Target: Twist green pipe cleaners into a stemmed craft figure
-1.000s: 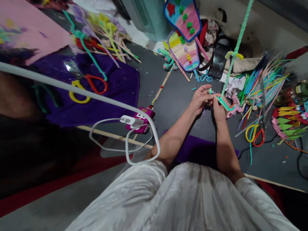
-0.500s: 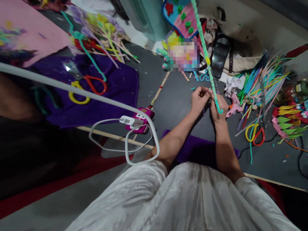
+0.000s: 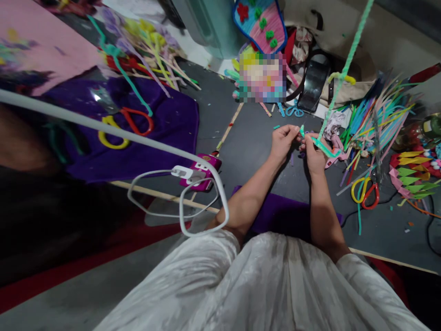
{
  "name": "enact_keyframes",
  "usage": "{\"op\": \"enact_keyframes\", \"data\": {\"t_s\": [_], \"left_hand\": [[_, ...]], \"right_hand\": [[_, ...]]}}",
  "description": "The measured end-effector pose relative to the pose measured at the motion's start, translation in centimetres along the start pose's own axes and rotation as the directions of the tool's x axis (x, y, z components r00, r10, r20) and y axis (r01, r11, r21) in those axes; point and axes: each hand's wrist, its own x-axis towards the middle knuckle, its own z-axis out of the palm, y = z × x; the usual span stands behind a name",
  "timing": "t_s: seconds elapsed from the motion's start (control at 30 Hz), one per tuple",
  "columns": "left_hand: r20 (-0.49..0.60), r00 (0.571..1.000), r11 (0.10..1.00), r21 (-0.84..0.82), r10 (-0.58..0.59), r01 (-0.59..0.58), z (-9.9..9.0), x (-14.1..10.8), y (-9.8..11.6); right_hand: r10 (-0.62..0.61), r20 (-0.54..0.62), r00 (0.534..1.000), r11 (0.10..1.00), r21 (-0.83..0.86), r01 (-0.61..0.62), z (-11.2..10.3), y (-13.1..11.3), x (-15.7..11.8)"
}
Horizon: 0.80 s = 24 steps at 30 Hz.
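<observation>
A long mint-green twisted strand [image 3: 351, 50] rises from my hands to the top edge of the view, with a yellow piece [image 3: 347, 78] crossing it partway up. Its lower end bends into a green hook by my right hand [image 3: 315, 154], whose fingers are closed around it. My left hand [image 3: 284, 142] pinches close beside, at the small green tip [image 3: 302, 130] between the two hands. Just right of my right hand lies a pink glue gun [image 3: 339, 149], partly hidden behind the green hook.
Coloured pipe cleaners [image 3: 386, 115] and scissors [image 3: 358, 191] lie at the right. At the left are a purple cloth [image 3: 172, 124], more scissors [image 3: 138, 122] and a magenta power adapter [image 3: 210, 163] with a white cable [image 3: 155, 146] crossing the view.
The long strand has swung from upper centre to the right, and its yellow piece now shows sideways. My right hand has turned, and the hooked end has moved right. My left hand has barely shifted.
</observation>
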Motion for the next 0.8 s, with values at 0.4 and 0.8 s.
{"op": "enact_keyframes", "data": {"t_s": [0.4,0.8], "left_hand": [[0.244,0.952,0.950,-0.206,-0.184,0.236,-0.6,0.2,0.1],[-0.098,0.994,0.999,0.012,0.043,-0.043,-0.6,0.6,-1.2]], "right_hand": [[0.148,0.102,0.984,0.950,0.262,-0.171,0.0,-1.1,0.3],[-0.065,0.061,0.996,0.981,-0.181,0.075,-0.3,-0.2,-0.1]]}}
